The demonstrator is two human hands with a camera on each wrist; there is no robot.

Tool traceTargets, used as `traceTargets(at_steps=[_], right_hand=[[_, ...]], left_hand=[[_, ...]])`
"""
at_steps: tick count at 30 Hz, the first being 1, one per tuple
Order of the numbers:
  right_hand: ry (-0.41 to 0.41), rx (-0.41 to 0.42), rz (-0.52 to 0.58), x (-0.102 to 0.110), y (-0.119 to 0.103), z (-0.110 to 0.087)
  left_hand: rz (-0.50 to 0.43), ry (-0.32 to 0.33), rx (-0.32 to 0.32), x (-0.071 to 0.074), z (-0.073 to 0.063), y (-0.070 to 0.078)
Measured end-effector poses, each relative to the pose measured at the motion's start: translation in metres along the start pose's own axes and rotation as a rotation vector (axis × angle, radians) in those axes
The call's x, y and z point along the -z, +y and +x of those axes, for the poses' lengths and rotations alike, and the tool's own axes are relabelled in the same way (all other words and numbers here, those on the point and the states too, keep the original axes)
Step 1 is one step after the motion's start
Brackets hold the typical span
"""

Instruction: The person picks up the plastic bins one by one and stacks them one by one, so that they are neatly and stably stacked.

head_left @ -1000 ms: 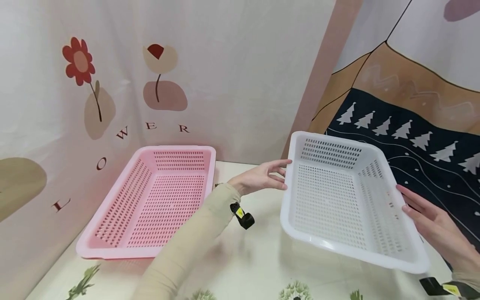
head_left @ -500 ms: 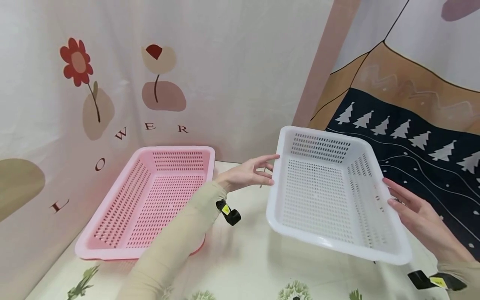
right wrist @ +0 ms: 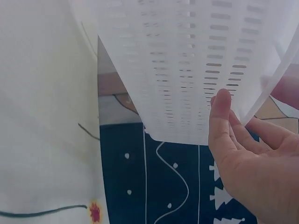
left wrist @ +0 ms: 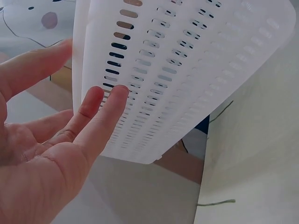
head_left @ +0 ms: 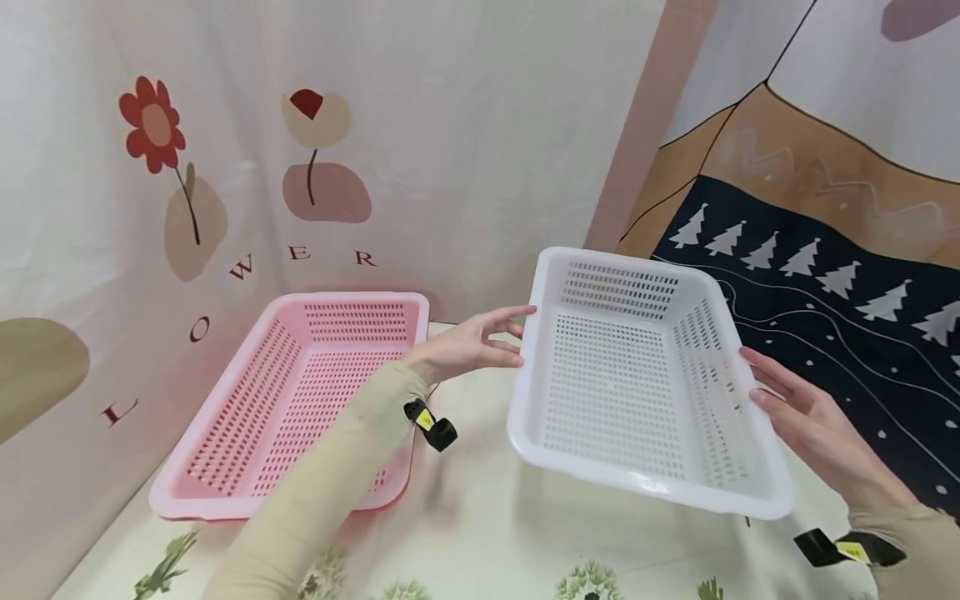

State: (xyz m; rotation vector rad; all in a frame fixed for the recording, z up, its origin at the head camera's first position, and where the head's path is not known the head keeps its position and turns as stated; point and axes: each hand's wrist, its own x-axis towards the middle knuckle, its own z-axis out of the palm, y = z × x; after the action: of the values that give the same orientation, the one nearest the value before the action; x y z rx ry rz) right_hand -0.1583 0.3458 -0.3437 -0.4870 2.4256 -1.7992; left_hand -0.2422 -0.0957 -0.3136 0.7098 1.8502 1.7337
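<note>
A white slotted plastic basket (head_left: 611, 387) is held up over the table between both hands, tilted so its inside faces me. My left hand (head_left: 472, 343) grips its left rim; in the left wrist view, fingertips (left wrist: 120, 93) lie against the slotted outer wall while the thumb is up at the rim. On the opposite side, my right hand (head_left: 813, 421) holds the right rim, with fingers (right wrist: 219, 116) under the lip against the outer wall. To the left, a pink slotted basket (head_left: 288, 302) rests on the table, partly covered by my left forearm.
The table (head_left: 480, 517) has a pale cloth printed with green plants. A light curtain (head_left: 465, 167) with flowers and letters stands behind and to the left. At the right hangs a dark panel with white trees (head_left: 802, 258).
Both hands have carried the white basket to the left and slightly up, toward the pink basket. The pink basket has stayed in place.
</note>
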Motion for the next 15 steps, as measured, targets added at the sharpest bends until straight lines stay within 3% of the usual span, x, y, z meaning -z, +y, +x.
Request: traceTargets(at_steps=[9,15], right_hand=[[-0.023,0.034,-0.06,-0.011,-0.006,0.006],[-0.047,0.043,-0.015,-0.018,-0.009,0.01]], left_hand=[[0.001,0.024,0.011,0.009,-0.011,0.001],[0.034,0.035,0.012,0.015,-0.018,0.001]])
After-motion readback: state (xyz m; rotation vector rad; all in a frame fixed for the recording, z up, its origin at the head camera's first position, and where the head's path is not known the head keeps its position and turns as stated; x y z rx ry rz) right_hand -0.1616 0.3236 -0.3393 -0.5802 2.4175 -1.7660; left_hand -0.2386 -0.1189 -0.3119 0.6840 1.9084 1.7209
